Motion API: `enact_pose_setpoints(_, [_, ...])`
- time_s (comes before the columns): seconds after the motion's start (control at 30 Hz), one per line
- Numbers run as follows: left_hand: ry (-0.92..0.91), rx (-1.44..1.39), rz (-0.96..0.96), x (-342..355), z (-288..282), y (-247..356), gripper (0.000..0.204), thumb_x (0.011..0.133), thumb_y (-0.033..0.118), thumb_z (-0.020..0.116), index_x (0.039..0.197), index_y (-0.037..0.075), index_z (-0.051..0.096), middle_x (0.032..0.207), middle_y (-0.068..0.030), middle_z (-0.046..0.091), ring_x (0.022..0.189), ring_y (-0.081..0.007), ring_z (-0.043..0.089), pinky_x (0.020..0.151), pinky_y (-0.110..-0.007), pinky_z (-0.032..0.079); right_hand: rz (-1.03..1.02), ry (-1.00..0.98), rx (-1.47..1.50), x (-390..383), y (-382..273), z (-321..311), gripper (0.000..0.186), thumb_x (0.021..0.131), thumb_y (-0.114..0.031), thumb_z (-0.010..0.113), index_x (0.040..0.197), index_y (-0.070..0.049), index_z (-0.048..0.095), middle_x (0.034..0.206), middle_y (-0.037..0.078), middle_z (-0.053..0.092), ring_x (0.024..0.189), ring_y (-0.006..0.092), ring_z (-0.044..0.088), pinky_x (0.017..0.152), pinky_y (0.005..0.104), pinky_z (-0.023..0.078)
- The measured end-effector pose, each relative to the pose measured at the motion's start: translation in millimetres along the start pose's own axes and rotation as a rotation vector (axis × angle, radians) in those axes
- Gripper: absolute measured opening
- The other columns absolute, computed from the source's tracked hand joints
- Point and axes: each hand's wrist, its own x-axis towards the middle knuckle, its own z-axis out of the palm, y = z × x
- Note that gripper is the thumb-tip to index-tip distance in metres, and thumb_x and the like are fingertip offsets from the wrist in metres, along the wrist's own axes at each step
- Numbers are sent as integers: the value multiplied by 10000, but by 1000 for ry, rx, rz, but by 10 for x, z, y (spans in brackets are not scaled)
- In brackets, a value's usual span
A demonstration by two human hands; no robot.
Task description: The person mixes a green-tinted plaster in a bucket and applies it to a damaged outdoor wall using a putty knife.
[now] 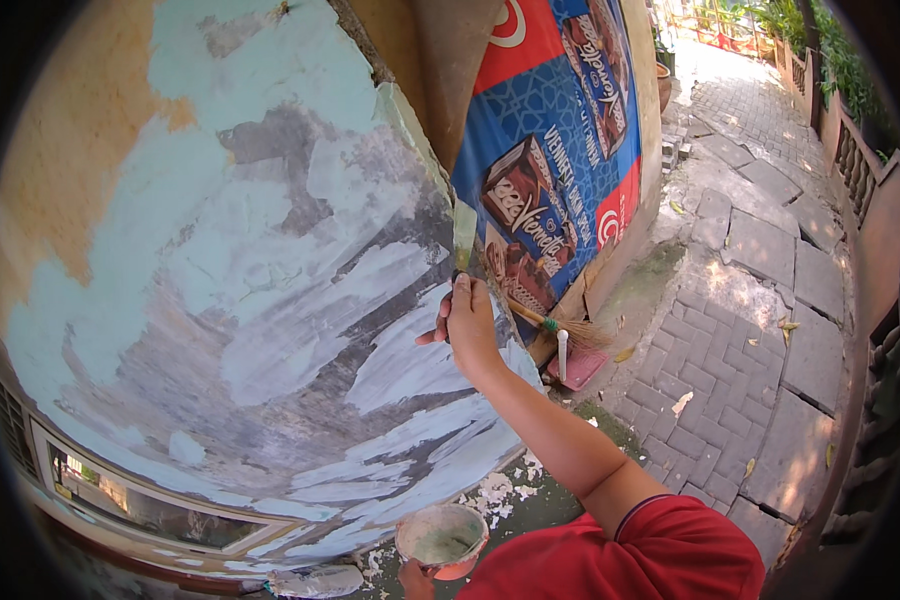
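Observation:
My right hand is raised against the wall's right edge, its fingers closed around the dark handle of a putty knife. The knife's pale, smeared blade points up along that edge. Beside it spreads the wall, patchy with light blue-green filler over grey and, at upper left, tan. Low down, my left hand grips the rim of a reddish plastic bowl, whose inside is coated with pale paste. Part of the left hand is cut off by the lower border of the head view.
Right of the wall hangs a blue and red printed banner. Below it are a straw broom and a pink dustpan. White crumbs litter the ground. A window sits low left; a paved path runs along the right.

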Motion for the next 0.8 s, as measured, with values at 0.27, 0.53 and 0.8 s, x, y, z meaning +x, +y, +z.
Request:
enact_pose_setpoints(0.27, [-227,493,373,-80,412,179,182,762,69,676,850,-42,561,816,-143,634,687,-244,639,678,-413,596,-78,22,-38,155,-15,-95,268,1059,-301,332,1052,-38,381,752,43,443,448,114,415,466,368,568])
enact_pose_setpoints(0.53, [-80,211,193,-1197,1047,885,152,796,83,547,917,-7,530,866,-122,573,749,-236,597,623,-406,598,114,-207,-559,-904,471,-1035,260,1048,-250,395,1157,-14,398,710,38,468,457,99,456,416,292,464])
enact_pose_setpoints(0.8, [-167,338,254,-1370,1423,1161,82,864,118,590,873,37,577,821,-42,616,738,-137,621,695,-310,542,55,-951,-1555,-1316,571,-1562,234,917,-206,567,1081,-39,572,814,190,652,755,389,639,673,466,496])
